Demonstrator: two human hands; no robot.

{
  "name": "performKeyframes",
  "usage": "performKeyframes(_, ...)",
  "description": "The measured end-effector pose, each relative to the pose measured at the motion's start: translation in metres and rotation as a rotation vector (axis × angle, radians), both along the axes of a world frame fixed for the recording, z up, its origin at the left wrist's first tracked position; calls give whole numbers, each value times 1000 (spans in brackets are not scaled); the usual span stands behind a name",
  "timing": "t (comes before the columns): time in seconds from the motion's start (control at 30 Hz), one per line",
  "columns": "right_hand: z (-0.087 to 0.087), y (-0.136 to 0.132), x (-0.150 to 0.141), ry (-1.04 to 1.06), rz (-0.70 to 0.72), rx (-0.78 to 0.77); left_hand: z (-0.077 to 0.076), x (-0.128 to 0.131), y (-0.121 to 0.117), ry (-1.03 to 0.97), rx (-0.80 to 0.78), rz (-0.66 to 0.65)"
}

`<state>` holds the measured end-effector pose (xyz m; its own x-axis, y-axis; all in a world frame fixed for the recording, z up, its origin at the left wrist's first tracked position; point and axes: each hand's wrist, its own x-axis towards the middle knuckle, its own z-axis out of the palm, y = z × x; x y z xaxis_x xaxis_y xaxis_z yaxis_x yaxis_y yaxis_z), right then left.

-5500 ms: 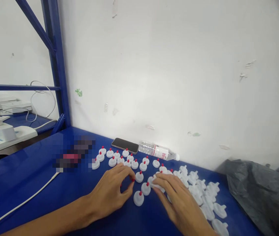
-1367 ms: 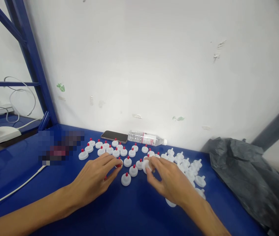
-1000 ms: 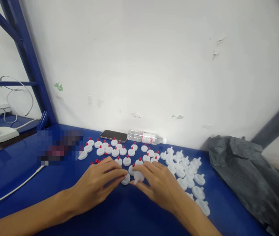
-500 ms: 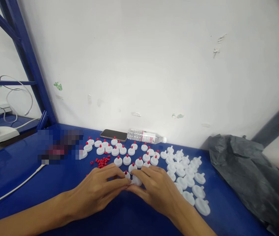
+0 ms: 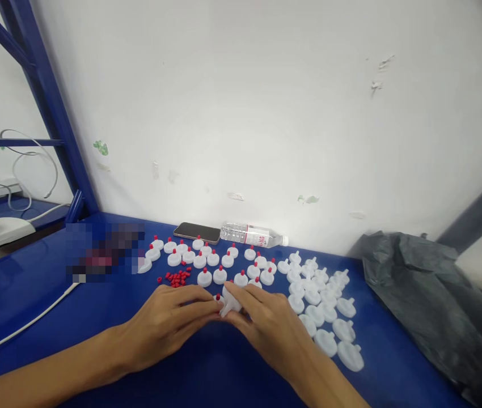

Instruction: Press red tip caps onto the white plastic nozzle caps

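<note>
My right hand grips a white spouted cap between thumb and fingers, tilted so its spout points down-left towards my other hand. My left hand meets it there, fingertips pinched together at the spout; whatever sits between them is hidden. Just behind the fingers stands a white cap with a red tip, partly covered. Loose small red tips lie in a pile beyond my left hand. Several white caps fitted with red tips stand upright behind, and bare white spouted caps lie to the right of my right hand.
A phone and a clear water bottle lie along the wall on the blue table. At the right edge is a dark plastic bag. A white cable crosses the left side, leading to a blurred-out object.
My right hand has tipped the white spouted cap up from a flatter position, its spout now towards my left fingertips. Both hands stay in nearly the same place.
</note>
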<state>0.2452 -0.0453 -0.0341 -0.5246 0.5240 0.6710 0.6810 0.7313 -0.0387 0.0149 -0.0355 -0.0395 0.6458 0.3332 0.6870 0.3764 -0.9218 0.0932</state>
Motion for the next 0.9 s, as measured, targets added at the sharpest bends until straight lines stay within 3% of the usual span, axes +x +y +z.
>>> performKeyframes(0.53,5,-1,0,-60,49,36,0,-4,0,-39,-46,15)
performKeyframes(0.73,7,2,0,-55,82,34,3,2,-4,-170,-302,-73)
performKeyframes(0.9,11,2,0,2,120,192,11,8,-15,-280,-623,2)
